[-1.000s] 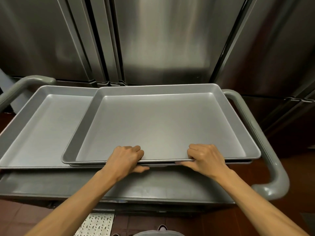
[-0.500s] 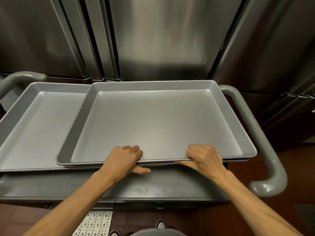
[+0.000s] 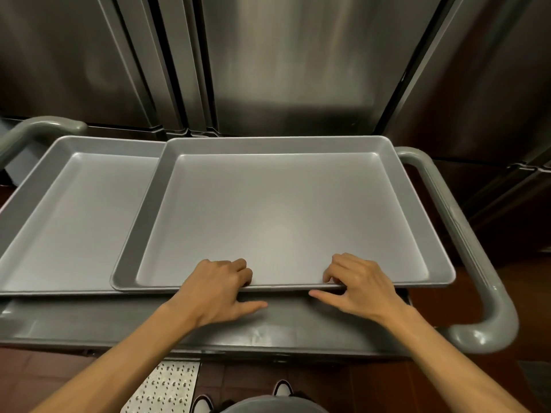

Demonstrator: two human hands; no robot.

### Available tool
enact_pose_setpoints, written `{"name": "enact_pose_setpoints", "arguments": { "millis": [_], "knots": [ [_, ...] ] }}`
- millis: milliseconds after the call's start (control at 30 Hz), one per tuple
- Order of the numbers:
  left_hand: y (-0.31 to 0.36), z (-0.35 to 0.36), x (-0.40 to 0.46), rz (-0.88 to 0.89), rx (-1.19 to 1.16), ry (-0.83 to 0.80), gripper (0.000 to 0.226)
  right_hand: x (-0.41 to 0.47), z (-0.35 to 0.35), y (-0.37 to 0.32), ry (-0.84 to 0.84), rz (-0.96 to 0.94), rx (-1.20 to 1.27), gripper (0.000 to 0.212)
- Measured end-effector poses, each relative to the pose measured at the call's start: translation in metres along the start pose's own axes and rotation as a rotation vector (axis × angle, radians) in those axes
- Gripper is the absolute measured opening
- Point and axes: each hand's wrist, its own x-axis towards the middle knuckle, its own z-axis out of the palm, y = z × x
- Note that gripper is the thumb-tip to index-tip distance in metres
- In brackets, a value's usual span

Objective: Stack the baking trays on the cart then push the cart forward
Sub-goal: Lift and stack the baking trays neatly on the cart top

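upper tray (image 3: 283, 216) lay on cart (image 3: 125, 323), overlapping lower tray (image 3: 68, 222) at 9 o'clock | left hand (image 3: 217, 290) and right hand (image 3: 360, 284) curled over its 6 o'clock rim, thumbs splayed beneath, loosely gripping | no legible writing

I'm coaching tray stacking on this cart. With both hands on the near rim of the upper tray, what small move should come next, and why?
Probably slide the upper tray left. The left hand and right hand grip its near rim, but it overlaps only the right part of the lower tray, so the rims aren't aligned on the cart.
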Motion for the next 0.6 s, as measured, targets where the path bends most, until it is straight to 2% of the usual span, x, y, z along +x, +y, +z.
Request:
{"name": "enact_pose_setpoints", "arguments": {
  "millis": [167, 267, 400, 467, 600],
  "knots": [
    [-0.004, 0.004, -0.006, -0.026, 0.019, -0.109, 0.056, 0.004, -0.005, -0.004, -0.282, 0.003, -0.196, 0.031],
    [-0.002, 0.010, -0.010, -0.049, -0.009, -0.089, 0.049, 0.009, -0.006, -0.010, -0.389, 0.089, -0.274, 0.032],
    [0.000, 0.014, -0.013, -0.077, -0.020, -0.050, 0.045, 0.005, -0.002, -0.021, -0.398, 0.215, -0.400, 0.035],
    [0.001, 0.015, -0.015, -0.091, -0.028, -0.043, 0.045, 0.004, -0.003, -0.022, -0.375, 0.212, -0.416, 0.039],
    [0.002, 0.013, -0.018, -0.113, -0.040, -0.047, 0.047, 0.009, -0.006, -0.020, -0.441, 0.146, -0.453, 0.038]
  ]
}}
